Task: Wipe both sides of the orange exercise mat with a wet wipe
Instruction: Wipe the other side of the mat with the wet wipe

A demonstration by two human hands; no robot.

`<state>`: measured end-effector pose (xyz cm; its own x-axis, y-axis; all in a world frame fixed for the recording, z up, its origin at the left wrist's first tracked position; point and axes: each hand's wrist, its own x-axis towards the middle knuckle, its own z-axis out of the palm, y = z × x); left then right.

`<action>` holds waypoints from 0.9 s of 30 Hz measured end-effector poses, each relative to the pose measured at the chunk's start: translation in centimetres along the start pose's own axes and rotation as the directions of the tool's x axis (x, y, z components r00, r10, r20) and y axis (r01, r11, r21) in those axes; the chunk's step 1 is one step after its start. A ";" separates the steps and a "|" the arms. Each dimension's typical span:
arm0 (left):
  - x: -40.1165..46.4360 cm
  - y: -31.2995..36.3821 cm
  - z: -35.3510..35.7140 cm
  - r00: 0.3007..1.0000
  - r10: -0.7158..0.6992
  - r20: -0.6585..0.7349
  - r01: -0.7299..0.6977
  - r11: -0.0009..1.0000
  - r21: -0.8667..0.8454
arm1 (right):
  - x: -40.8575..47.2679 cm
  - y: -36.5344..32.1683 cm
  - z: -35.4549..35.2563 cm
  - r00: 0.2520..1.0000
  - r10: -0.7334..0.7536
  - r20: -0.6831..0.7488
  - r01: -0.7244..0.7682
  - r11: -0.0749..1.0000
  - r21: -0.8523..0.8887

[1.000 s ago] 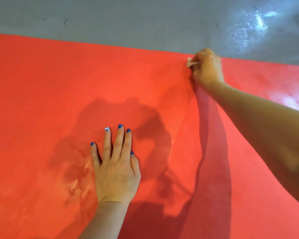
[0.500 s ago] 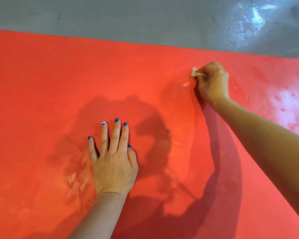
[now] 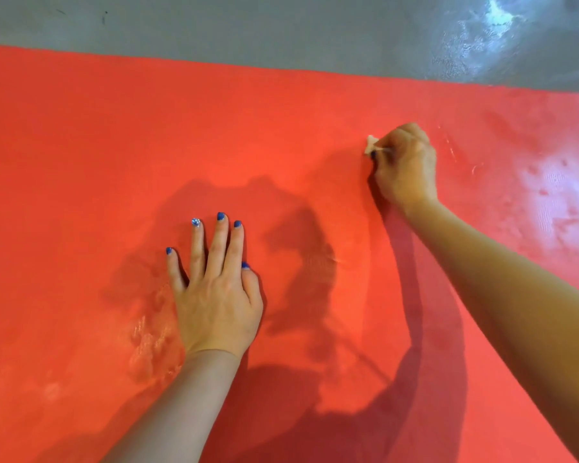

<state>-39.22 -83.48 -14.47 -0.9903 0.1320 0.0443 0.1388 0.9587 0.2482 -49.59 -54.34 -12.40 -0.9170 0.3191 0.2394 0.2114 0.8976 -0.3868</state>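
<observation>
Orange mat lies flat on the grey floor and fills nearly the whole view; far edge runs along the floor strip at the top.

Left side: damp, glossy patches just left of the left wrist, so that area looks already wiped.

Left hand is open, palm down, fingers straight and slightly spread, pressing flat on the mat. My read: it's an anchor to stop the mat creeping.

Right hand is further out, near the far edge but short of it. Fingers are curled round a small bunched wet wipe; only a pale corner pokes out on the left of the fist. Knuckles are down on the mat.

Far right: more wet sheen and smears on the mat, plus glare on the floor above it.

Handling, judged from the look:
- Mat is thin, soft and flexible, probably light. It will ripple or slide under a hard stroke, so keep one palm planted.
- Wet areas are likely slick; brace on a dry patch.
- For the flip, take an edge or corner with both hands and fold it over; don't drag from the middle.
- Wipe is limp and small; the bunched grip suits scrubbing.

Underside not visible, and I can't tell if it has been done.
</observation>
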 end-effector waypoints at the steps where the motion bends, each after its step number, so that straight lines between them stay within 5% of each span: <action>1: 0.1 0.0 0.0 1.000 -0.002 0.002 0.002 1.000 0.002 | 0.2 1.1 -0.5 0.995 0.093 -0.041 -0.093 0.996 -0.013; 5: 0.1 0.1 0.1 1.000 -0.006 0.005 0.006 1.000 0.003 | -1.9 -1.6 0.6 0.973 0.194 -0.122 -0.189 0.981 0.050; 11: 0.1 0.1 0.0 1.000 -0.010 -0.004 0.010 1.000 -0.003 | -6.1 -4.3 0.7 0.990 -0.128 0.061 0.117 0.980 0.161; 17: 0.1 0.2 0.1 1.000 -0.010 0.006 0.010 1.000 0.002 | -5.0 0.3 -0.8 0.961 0.245 -0.130 -0.237 0.968 0.077; 24: 0.1 0.0 0.0 1.000 -0.002 -0.003 0.002 1.000 0.004 | -9.8 -7.5 1.6 0.982 -0.185 0.032 0.173 0.956 0.238; 27: 0.1 0.1 0.1 1.000 -0.003 -0.001 0.003 1.000 -0.003 | -8.9 -1.9 -0.5 0.997 -0.007 -0.071 0.016 0.992 0.128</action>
<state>-39.28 -83.36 -14.52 -0.9907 0.1290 0.0442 0.1360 0.9583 0.2513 -41.68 -58.74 -13.35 -0.8921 0.3337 0.3047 0.1516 0.8562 -0.4938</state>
